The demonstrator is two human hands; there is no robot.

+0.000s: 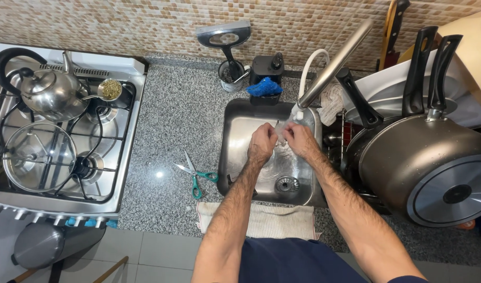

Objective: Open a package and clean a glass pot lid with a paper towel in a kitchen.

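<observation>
Now | both hands: left hand (262, 140), right hand (299, 139) pinch small clear item (280, 127) | glassy, blurred | under faucet (335, 65)

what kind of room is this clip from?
A home kitchen, most likely. A gas stove with a kettle sits left of a steel sink, where both hands are under the running tap. Pans are stacked to the right.
</observation>
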